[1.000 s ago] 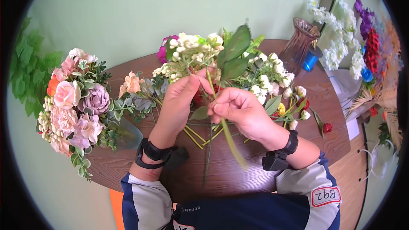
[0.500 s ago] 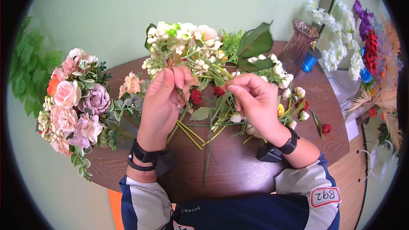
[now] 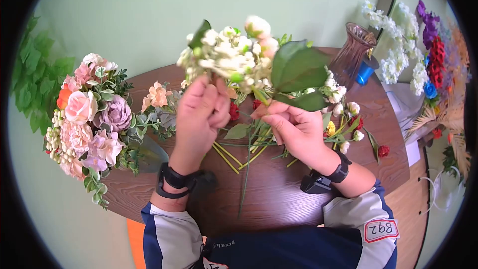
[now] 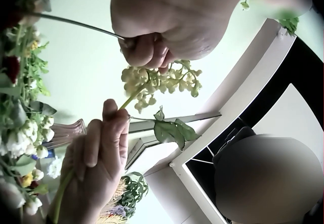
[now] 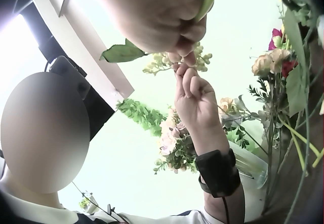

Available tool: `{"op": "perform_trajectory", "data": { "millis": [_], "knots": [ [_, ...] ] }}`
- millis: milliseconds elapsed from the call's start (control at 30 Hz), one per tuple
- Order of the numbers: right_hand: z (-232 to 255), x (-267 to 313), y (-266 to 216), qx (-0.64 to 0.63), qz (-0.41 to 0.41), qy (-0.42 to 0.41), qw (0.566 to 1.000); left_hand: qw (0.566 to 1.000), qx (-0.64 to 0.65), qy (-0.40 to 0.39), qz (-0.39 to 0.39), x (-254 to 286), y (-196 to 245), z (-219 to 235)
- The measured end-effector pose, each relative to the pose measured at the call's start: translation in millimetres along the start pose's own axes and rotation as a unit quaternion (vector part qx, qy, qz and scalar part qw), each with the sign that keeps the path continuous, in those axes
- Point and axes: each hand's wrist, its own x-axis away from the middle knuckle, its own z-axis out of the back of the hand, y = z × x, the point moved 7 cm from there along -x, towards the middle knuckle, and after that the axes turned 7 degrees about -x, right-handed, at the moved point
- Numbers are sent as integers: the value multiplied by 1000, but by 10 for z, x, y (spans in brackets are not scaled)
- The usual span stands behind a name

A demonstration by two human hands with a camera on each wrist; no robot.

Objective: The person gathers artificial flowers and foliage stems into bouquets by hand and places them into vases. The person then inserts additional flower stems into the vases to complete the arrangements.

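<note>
In the head view the left hand (image 3: 199, 112) pinches a thin stem below a cluster of white berries (image 3: 224, 55). The right hand (image 3: 294, 127) pinches a green stem that bears large dark leaves (image 3: 301, 72). Both hands are raised over the table, close together. In the left wrist view the right hand (image 4: 96, 158) grips a pale green stem leading up to berries (image 4: 162, 82), while a thin dark stem runs from the left hand's curled fingers. Pale pink and white blooms (image 3: 258, 27) stand behind the berries.
A large mixed bouquet (image 3: 82, 124) stands at the left. White blooms, red flowers and cut green stems (image 3: 226, 158) lie across the table (image 3: 269, 194). A ribbed glass vase (image 3: 351, 52) and a blue object (image 3: 366, 72) stand at the back right, beside hanging flowers (image 3: 435, 60).
The hands moved apart, then the berries came up and right over the hands. The large leaves swung from above the right hand to face the camera. Both hands keep their stems.
</note>
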Motion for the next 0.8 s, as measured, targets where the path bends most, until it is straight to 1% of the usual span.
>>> {"op": "perform_trajectory", "data": {
  "millis": [33,67,100,133,167,233,300,367,400,433,467,500,533,567,600,633,667,700,733,767,800],
  "knots": [
    [-4,21,-1,1,1,2,1000,998,35,-45,18,27,-64,-91],
    [-9,37,24,-50,-22,-1,999,999,10,-48,12,52,-126,-146],
    [-16,54,48,-102,-45,-3,994,999,11,-48,13,74,-171,-177],
    [-7,63,47,-151,-18,16,988,997,22,-63,29,102,-234,-211],
    [-20,78,74,-150,-19,16,988,995,32,-77,45,129,-295,-250],
    [0,100,54,-183,25,42,982,995,53,-69,41,152,-358,-274],
    [3,108,62,-182,28,53,981,995,58,-78,31,167,-392,-287],
    [2,118,112,-177,13,45,983,995,56,-80,17,183,-419,-238],
    [34,118,122,-63,-28,13,998,998,30,-59,7,183,-404,-192],
    [31,108,133,17,-78,9,997,999,4,-38,-4,182,-390,-146],
    [-13,38,-143,149,78,-17,986,1000,5,-9,-28,181,-405,-70],
    [-104,51,-361,274,231,-42,933,1000,14,23,-16,184,-443,8],
    [-65,8,-233,254,140,-36,956,989,134,-58,-40,157,-486,48],
    [-70,7,-214,254,139,-35,956,956,251,-138,-64,108,-458,50],
    [-36,-7,-153,253,98,-14,962,942,271,-179,-89,88,-443,54],
    [4,-8,-90,250,57,9,967,941,271,-180,-87,130,-468,56],
    [6,14,-92,269,74,17,960,974,206,-78,-57,146,-506,101],
    [-6,34,-89,268,75,18,960,990,136,25,-28,182,-551,164],
    [-24,64,-127,260,104,26,960,990,-84,70,-85,219,-505,99],
    [-35,87,-165,252,134,33,958,996,79,2,-31,198,-582,77],
    [-38,93,-169,251,133,32,958,999,13,18,-29,230,-601,74]
  ]
}}
